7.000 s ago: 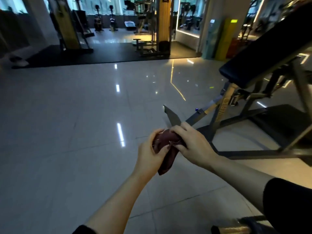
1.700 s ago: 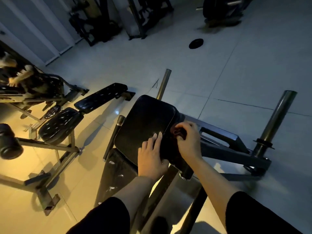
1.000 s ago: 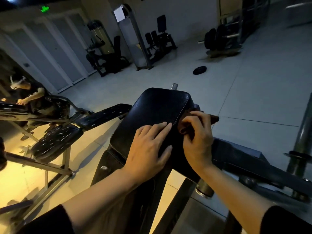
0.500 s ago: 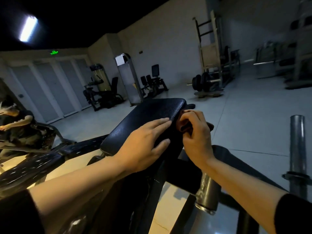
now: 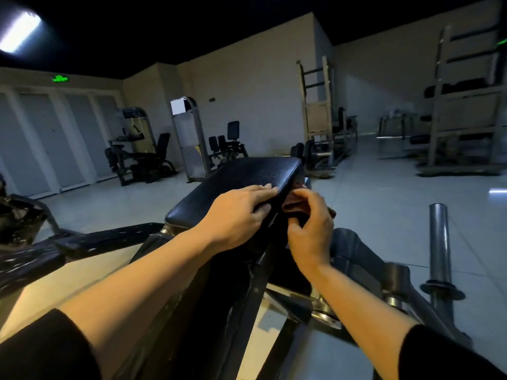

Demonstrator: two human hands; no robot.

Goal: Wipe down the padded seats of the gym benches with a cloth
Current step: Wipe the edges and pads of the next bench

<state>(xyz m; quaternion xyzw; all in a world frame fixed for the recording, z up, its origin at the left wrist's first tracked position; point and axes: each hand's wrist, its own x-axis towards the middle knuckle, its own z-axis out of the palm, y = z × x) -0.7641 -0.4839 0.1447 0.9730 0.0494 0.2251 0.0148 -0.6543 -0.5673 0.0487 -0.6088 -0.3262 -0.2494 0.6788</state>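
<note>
Left hand (image 5: 236, 215) flat, fingers straight on padded seat (image 5: 241, 185); right hand (image 5: 311, 229) pinching maroon cloth (image 5: 295, 200) against seat's right edge.

Black padded seat with a dark red cloth bunched at its right edge

The padded seat (image 5: 241, 182) is black with a pebbly leather-look cover, rounded corners and a thick cushion, tilted so its far end sits higher. It's mounted on a dark metal bench frame (image 5: 219, 297) that runs down toward the camera. The cloth (image 5: 295, 201) is a dark reddish-brown rag, scrunched up tight against the seat's right side edge, just below the top surface. Only a small wad of it shows, so can't really tell how big it is or how it's folded.
</note>
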